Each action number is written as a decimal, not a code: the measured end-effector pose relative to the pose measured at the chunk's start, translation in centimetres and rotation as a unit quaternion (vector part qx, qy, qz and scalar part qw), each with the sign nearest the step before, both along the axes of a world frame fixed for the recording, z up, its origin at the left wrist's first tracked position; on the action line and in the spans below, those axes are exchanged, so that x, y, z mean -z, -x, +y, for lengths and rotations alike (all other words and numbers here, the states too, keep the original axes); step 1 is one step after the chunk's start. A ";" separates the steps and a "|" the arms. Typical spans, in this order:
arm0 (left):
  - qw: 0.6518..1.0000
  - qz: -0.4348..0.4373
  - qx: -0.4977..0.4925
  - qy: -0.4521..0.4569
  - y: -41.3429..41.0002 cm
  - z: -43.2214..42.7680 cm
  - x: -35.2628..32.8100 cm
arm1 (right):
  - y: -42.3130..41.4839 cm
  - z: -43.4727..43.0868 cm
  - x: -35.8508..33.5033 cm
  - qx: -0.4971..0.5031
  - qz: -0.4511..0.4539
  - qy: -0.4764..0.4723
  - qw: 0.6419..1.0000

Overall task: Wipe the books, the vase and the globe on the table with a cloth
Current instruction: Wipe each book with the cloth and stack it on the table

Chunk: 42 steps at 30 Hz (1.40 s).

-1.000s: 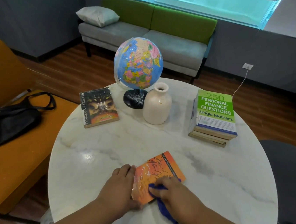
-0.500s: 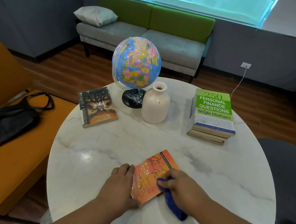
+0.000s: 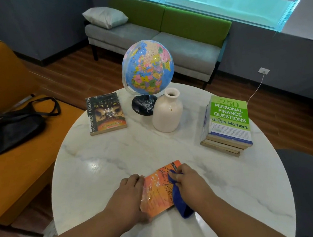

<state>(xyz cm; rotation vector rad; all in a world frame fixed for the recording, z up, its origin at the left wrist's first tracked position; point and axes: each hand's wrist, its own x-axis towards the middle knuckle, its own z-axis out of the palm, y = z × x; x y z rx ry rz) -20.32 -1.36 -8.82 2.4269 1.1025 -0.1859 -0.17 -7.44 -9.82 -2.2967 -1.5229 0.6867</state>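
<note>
The marble-topped round table (image 3: pixel 99 172) carries everything for the job. At its near edge lies an orange book (image 3: pixel 157 189), flat and slightly askew. The left hand (image 3: pixel 131 196) steadies it, fingers curled down over the book's left edge and the thumb at its near corner. The right hand (image 3: pixel 191 184) has its fingers clenched round a blue cloth (image 3: pixel 180 204), which is pressed on the right half of the cover (a loose tail of it hangs off the near right corner onto the marble).

Toward the far side, the globe (image 3: pixel 147 67) stands on its black base, with the cream vase (image 3: pixel 167 113) just beside it, nearer and to the right, hiding part of that base. Left of the globe lies a dark paperback (image 3: pixel 106 113), flat and apart from it. At the right edge sits a stack of books (image 3: pixel 228 126) with a green cover on top.

Beyond the table are a grey and green sofa (image 3: pixel 162 34) with a pale pillow (image 3: pixel 104 17) at its left end, and a wall socket (image 3: pixel 263 71) with a white cable (image 3: pixel 255 90). On the left is an orange seat (image 3: pixel 13 181) with a black bag (image 3: pixel 8 130) on it.
</note>
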 end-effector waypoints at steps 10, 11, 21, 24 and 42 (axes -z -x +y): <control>1.000 0.004 0.004 -0.006 0.0 -0.1 0.0 | 0.5 1.6 0.0 -0.166 -0.032 0.050 0.984; 1.000 0.005 0.004 -0.008 0.1 -0.1 0.0 | 0.4 1.6 0.2 -0.168 -0.025 0.020 0.985; 1.000 0.008 0.004 -0.009 -0.1 0.1 0.0 | 1.3 3.7 -0.7 -0.216 -0.110 0.038 0.969; 1.000 0.007 0.004 -0.007 -0.1 0.1 0.1 | 0.7 2.6 0.4 -0.266 -0.092 -0.012 0.959; 1.000 0.014 0.010 -0.009 -0.1 0.1 0.1 | 0.7 1.8 0.0 -0.216 -0.134 0.055 0.966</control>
